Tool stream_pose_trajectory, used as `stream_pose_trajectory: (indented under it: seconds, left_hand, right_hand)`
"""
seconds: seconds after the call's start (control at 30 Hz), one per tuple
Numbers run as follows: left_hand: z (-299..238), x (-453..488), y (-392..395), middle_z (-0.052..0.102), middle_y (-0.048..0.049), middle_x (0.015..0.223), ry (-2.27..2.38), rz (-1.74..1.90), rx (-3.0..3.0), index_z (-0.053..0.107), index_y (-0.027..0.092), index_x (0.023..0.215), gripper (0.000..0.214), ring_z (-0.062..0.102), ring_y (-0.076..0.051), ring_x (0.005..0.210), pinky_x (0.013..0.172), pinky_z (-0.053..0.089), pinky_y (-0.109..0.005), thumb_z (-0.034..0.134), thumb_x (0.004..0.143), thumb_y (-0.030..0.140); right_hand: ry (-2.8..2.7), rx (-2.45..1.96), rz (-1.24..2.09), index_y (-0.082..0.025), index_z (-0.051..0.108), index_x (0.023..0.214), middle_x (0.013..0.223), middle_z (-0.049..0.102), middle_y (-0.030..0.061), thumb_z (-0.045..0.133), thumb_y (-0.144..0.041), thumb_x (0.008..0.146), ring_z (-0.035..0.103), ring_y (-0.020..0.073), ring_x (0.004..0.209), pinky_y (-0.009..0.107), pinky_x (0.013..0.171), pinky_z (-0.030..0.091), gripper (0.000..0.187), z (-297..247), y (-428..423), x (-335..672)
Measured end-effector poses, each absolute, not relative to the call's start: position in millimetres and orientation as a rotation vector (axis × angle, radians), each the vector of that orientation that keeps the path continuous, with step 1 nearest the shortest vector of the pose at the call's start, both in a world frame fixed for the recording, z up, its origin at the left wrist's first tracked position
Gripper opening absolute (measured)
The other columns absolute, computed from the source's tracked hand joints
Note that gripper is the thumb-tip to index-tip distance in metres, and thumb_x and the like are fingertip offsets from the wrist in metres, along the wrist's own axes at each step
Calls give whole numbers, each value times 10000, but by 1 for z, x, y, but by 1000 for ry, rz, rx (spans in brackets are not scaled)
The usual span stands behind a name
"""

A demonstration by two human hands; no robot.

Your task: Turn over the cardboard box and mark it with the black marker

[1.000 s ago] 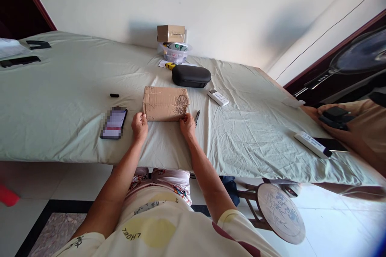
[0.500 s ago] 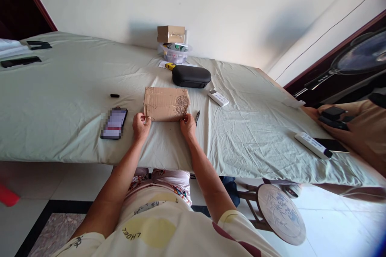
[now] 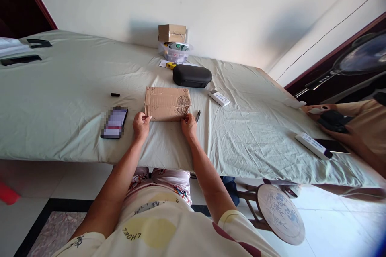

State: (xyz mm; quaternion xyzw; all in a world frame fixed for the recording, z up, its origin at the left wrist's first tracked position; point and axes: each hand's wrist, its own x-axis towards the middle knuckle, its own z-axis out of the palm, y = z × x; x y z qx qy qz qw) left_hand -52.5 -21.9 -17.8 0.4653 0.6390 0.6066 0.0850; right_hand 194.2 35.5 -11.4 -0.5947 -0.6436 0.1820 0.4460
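Observation:
A brown cardboard box [image 3: 167,104] with dark pen scribbles lies in front of me on the cloth-covered table. My left hand [image 3: 141,126] pinches its near left corner, the thumb on the near edge. At the near right corner, my right hand [image 3: 189,125] grips the cardboard with bent fingers. Just right of that hand lies a black pen [image 3: 198,117]. Left of the box are a phone [image 3: 114,123] with a blurred screen and a small black cap-like piece [image 3: 115,94].
Behind the box sit a black case [image 3: 192,75], a yellow tape measure [image 3: 171,65] and a clear tub [image 3: 176,54] under a smaller box [image 3: 171,33]. A white device [image 3: 219,98] lies to the right. Another person's arm [image 3: 346,136] reaches in at far right; a round stool [image 3: 281,213] stands below.
The box's near panel appears slightly flatter, with both hands still at its corners. At far right, the other person's hands and the dark object there have shifted.

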Motion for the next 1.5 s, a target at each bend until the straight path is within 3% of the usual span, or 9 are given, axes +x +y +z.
stream_pose_trajectory:
  seconds: [0.3, 0.53, 0.8, 0.93, 1.03, 1.1, 1.17, 1.3, 1.5]
  left_hand:
    - [-16, -56, -23, 649, -13, 826, 1915, 1766, 1399, 515, 242, 784, 194, 645, -195, 794, 805, 559, -331, 672, 855, 331]
    - [-15, -48, -22, 686, -31, 918, 1875, 1836, 1229, 546, 235, 959, 209, 700, -188, 826, 815, 587, -329, 701, 832, 294]
    - [-15, -51, -23, 654, -13, 853, 1859, 1766, 1256, 517, 239, 899, 229, 679, -196, 809, 809, 575, -334, 722, 824, 307]
    - [-13, -45, -25, 677, -119, 1148, 1838, 1821, 1277, 561, 217, 1190, 383, 686, -248, 1043, 862, 586, -362, 701, 885, 401]
    - [-2, -45, -25, 580, -184, 1419, 1772, 1909, 1335, 429, 243, 1502, 647, 619, -285, 1282, 961, 575, -394, 667, 943, 467]
    - [10, -49, -20, 507, -186, 1533, 1697, 1960, 1432, 366, 278, 1588, 691, 558, -293, 1389, 1039, 554, -415, 614, 987, 513]
    - [23, -55, -13, 490, -171, 1573, 1613, 1978, 1569, 411, 282, 1583, 644, 525, -292, 1443, 1130, 510, -434, 553, 1020, 560]
    - [38, -65, 0, 655, -133, 1419, 1523, 1866, 1778, 606, 248, 1404, 476, 620, -254, 1349, 1176, 484, -423, 453, 1066, 546]
    - [39, -67, -1, 682, -121, 1411, 1567, 1811, 1807, 610, 244, 1377, 398, 641, -250, 1326, 1166, 505, -423, 530, 1038, 436]
  right_hand:
    - [-1590, -1483, 487, -261, 465, 887, 858, 586, 17, 566, -224, 765, 569, 234, 883, 395, 872, 509, 163, -6, 34, 195]
    - [-1583, -1481, 518, -261, 489, 897, 880, 619, 31, 561, -234, 766, 579, 223, 860, 395, 875, 510, 152, -1, 30, 192]
    - [-1547, -1497, 544, -241, 506, 916, 875, 601, 23, 577, -222, 768, 607, 232, 872, 421, 899, 527, 165, 0, 32, 193]
    - [-1518, -1495, 529, -253, 512, 906, 851, 614, 13, 566, -249, 753, 599, 222, 838, 405, 879, 527, 163, -3, 33, 192]
    - [-1517, -1511, 533, -250, 526, 911, 872, 634, 29, 559, -259, 747, 605, 223, 836, 402, 870, 524, 167, -3, 32, 191]
    - [-1535, -1510, 533, -246, 538, 922, 886, 645, 39, 555, -260, 748, 611, 229, 847, 408, 873, 523, 175, -3, 32, 191]
    - [-1558, -1499, 521, -246, 548, 933, 888, 650, 41, 551, -259, 755, 615, 236, 861, 413, 876, 522, 179, -3, 32, 192]
    - [-1573, -1501, 507, -239, 552, 957, 886, 646, 41, 563, -251, 785, 630, 246, 889, 415, 884, 523, 172, -3, 33, 194]
    - [-1563, -1511, 518, -234, 573, 940, 880, 651, 30, 570, -234, 773, 620, 225, 868, 396, 881, 532, 167, -2, 33, 192]
